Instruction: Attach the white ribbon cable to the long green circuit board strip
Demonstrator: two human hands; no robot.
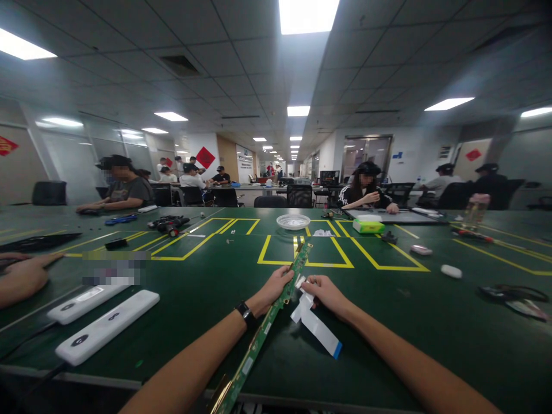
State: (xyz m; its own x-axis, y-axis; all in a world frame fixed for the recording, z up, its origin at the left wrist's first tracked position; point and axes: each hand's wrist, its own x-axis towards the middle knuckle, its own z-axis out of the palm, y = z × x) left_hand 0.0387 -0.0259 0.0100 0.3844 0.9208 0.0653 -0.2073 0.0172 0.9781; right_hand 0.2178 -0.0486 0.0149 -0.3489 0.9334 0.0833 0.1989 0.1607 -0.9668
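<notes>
Long green circuit board (259, 342), tilted, running from the bottom edge left of centre up to the middle of the frame. Left hand (272, 292), centre: fingers clasped around the board near its upper end; dark watch (245, 314) on the wrist. Right hand (325, 292), right of centre: fingertips pinching a white ribbon cable (319, 330), folded, blue-tipped, close beside the board; attachment to the board impossible to tell. Green table (388, 339) beneath, marked with yellow tape (310, 264). White bowl (293, 223), mid-frame, beyond the board. Power strip (107, 328), white, lower left, beside a second one. Green box (368, 227) and clear bottle (476, 211), right of frame.
</notes>
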